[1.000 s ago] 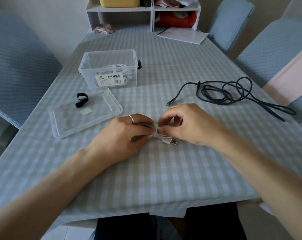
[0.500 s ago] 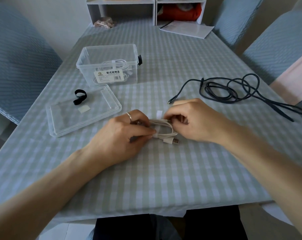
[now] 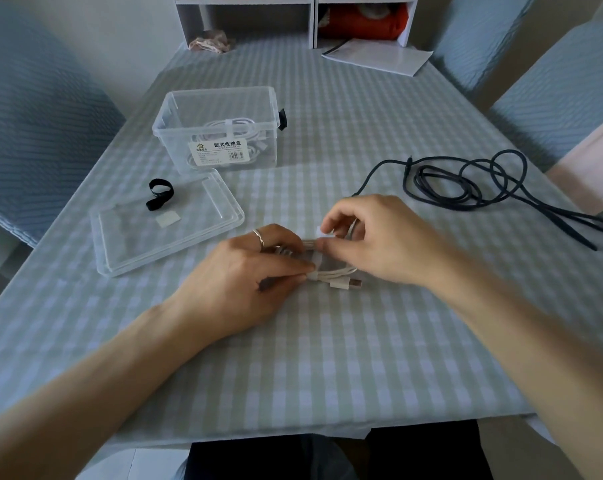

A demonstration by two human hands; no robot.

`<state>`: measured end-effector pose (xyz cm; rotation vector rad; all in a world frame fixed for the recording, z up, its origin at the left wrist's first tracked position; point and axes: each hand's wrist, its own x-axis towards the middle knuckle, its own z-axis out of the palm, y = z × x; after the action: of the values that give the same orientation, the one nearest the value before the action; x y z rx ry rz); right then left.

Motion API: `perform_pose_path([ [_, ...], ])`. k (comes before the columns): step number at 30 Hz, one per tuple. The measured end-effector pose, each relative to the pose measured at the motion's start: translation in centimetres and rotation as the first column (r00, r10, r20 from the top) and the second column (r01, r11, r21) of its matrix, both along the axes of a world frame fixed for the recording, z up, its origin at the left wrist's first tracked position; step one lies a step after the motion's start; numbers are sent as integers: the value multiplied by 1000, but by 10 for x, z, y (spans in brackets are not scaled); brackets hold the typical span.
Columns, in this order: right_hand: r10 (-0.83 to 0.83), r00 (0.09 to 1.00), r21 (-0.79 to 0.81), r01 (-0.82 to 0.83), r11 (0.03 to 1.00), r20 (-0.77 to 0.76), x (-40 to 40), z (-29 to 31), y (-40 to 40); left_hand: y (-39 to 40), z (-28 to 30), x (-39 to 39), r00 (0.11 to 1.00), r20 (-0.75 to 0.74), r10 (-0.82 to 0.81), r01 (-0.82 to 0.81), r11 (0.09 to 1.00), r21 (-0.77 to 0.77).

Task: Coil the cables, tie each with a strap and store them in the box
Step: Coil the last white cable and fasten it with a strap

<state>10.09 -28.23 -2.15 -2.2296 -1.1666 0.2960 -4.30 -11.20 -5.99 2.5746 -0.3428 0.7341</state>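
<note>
A coiled white cable lies on the checked tablecloth between my hands, its plug pointing right. My left hand pinches the coil at its left side. My right hand pinches a white strap that wraps round the coil's far side. A clear plastic box stands further back with a tied white cable inside. Its clear lid lies to the left, with a black strap and a small white strap on it. A loose dark cable sprawls at the right.
A white shelf unit stands at the table's far end, with a sheet of paper and a crumpled cloth in front of it. Blue-covered chairs flank the table on both sides. The near table edge runs just above my lap.
The white strap's end has come up over the coil in my right fingers. My left hand keeps its hold on the coil. The camera has tilted slightly downward.
</note>
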Motion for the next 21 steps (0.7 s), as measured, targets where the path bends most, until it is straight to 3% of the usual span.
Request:
perform_pose_path([
  [8,-190,975,-117,177,977,-116,6,2,17,-11,2,-4,999,19,47,-46,998,-43],
  [13,-212,954,-220,164,961,-211,12,13,25,-15,5,-5,991,-24,132,-134,984,-118],
  [21,-144,989,-395,117,911,-41,-2,26,33,-31,6,-11,974,-55,219,-226,951,-210],
])
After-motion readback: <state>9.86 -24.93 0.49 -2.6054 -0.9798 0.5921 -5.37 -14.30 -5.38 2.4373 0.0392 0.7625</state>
